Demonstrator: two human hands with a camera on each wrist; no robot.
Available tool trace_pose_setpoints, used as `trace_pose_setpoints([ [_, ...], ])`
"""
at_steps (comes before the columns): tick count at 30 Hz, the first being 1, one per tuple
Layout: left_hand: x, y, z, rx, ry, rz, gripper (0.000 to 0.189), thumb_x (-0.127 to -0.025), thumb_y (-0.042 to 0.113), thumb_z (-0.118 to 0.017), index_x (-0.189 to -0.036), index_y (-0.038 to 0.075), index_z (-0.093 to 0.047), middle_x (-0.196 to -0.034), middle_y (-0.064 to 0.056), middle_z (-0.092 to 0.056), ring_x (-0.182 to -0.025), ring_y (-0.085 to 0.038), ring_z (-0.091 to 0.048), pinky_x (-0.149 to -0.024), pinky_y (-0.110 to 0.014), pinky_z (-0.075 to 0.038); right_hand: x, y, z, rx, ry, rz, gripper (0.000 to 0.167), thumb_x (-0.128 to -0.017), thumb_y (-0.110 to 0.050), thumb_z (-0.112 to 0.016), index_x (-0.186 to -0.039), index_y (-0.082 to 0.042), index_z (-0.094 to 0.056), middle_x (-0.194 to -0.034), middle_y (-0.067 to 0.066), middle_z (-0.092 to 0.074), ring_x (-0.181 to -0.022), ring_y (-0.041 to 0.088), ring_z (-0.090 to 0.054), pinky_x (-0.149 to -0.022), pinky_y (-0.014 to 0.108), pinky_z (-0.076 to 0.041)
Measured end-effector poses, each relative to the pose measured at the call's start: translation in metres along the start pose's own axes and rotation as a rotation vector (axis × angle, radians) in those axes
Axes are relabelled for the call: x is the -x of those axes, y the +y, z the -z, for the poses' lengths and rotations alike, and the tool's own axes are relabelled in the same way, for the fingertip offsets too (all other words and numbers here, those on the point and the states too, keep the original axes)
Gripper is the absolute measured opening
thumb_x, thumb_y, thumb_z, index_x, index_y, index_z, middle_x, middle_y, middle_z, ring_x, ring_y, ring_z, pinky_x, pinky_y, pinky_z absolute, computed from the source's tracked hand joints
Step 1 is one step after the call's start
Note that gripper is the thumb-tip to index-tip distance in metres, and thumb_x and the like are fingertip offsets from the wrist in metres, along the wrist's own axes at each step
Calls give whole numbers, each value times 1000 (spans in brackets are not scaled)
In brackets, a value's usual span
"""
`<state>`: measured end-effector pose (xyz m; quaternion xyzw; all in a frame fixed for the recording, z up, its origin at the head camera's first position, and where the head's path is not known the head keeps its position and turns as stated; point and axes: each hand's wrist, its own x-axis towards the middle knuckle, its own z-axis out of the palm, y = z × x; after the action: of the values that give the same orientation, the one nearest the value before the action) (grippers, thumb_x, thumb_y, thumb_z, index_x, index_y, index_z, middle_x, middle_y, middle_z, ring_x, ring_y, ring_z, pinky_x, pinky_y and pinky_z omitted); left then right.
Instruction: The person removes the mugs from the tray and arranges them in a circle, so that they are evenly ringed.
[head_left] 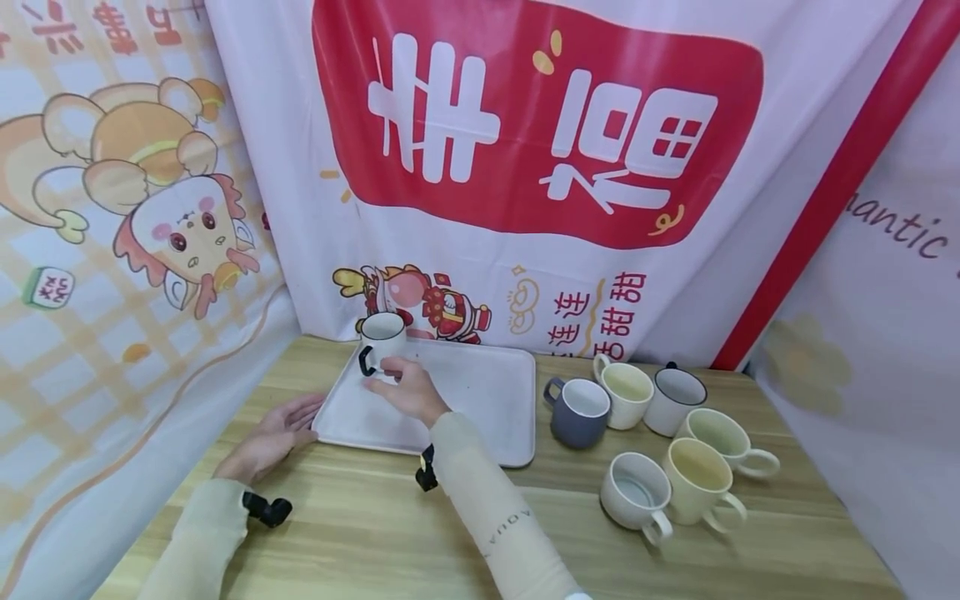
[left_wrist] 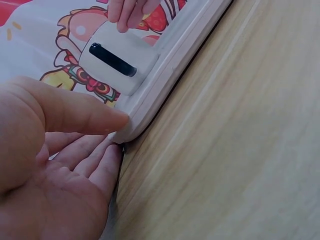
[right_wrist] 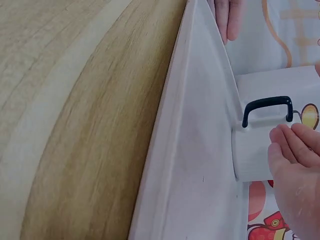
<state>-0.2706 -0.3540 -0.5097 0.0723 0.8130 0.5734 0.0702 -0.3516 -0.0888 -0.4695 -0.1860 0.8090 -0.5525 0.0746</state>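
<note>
A white mug with a black rim and black handle stands upright in the far left corner of a white rectangular tray. My right hand reaches over the tray, its fingertips right beside the mug's near side, close to the handle; the fingers are fairly straight and not wrapped round it. At the tray's near left corner is my left hand. Its thumb touches the corner's rim, while the other fingers stretch out along the outer left side.
Right of the tray, several mugs stand together: a dark grey mug, a white mug with a dark rim, a whitish mug and cream or yellowish ones, including a pale yellow mug. Printed cloth hangs behind the wooden table.
</note>
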Motion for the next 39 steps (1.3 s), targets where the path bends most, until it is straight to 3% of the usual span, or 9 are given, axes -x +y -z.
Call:
trace_pose_setpoints([
  [4,2,-1,-2,-5,0,-14,73,-99,-4,-60,-163,-8,-24,-170,-33,-25,-158,-53,-24,-124,-27,-42,-1,0,-6,26,-45,-12,70,-95,-46,-76,-153,-11,-56,-156,3,-60,-144,29,-56,-121,41,-51],
  [8,1,-2,-5,-11,-4,-2,74,-99,-4,-60,-163,-8,-23,-170,-33,-25,-158,-52,-23,-125,-33,-39,-2,-1,-11,52,-101,-33,80,-95,-50,-74,-162,-16,-44,-166,-2,-48,-152,26,-48,-127,42,-44],
  [13,-3,-2,-9,-17,8,14,74,-100,-2,-60,-165,-4,-23,-171,-30,-26,-159,-50,-24,-126,-31,-37,-6,0,-14,13,-147,-56,89,-94,-50,-75,-167,-18,-34,-172,-1,-38,-158,26,-38,-132,46,-37],
  [16,-5,-1,-13,-13,-3,3,74,-100,-2,-60,-164,-5,-23,-171,-31,-26,-159,-50,-24,-128,-41,-33,-7,4,-14,-37,-129,-81,88,-93,-49,-77,-166,-18,-36,-171,-1,-40,-158,24,-39,-131,44,-38],
  [20,-7,0,-16,1,-6,2,73,-99,-4,-59,-164,-5,-25,-171,-30,-26,-159,-49,-24,-129,-47,-30,-7,8,-14,-103,-47,-77,70,-94,-48,-76,-154,-17,-56,-155,1,-60,-142,21,-56,-121,42,-50],
  [23,-8,-1,-15,17,-9,4,73,-99,-6,-59,-163,-6,-25,-171,-30,-25,-160,-49,-22,-129,-39,-33,-5,10,-13,-108,39,-86,45,-96,-54,-71,-127,-21,-76,-126,-2,-76,-114,14,-68,-99,35,-59],
  [26,-8,-2,-12,34,-25,-3,74,-99,-6,-58,-163,-9,-22,-171,-32,-22,-160,-50,-20,-128,-33,-34,-1,10,-9,-116,71,-114,39,-98,-55,-68,-104,-20,-83,-102,-3,-77,-90,9,-62,-79,27,-53],
  [34,-3,-4,2,3,-15,8,76,-99,-5,-60,-164,-8,-20,-172,-32,-19,-160,-52,-19,-125,-25,-38,22,3,-4,-361,-226,-196,31,-100,-27,-72,-112,0,-80,-97,-1,-78,-82,8,-63,-81,24,-57],
  [39,-2,-3,1,-9,-19,7,76,-99,-4,-60,-164,-8,-20,-172,-31,-20,-160,-52,-19,-127,-31,-37,53,-5,7,-494,-239,-248,25,-99,-13,-71,-108,10,-77,-84,2,-72,-77,11,-63,-73,22,-56],
])
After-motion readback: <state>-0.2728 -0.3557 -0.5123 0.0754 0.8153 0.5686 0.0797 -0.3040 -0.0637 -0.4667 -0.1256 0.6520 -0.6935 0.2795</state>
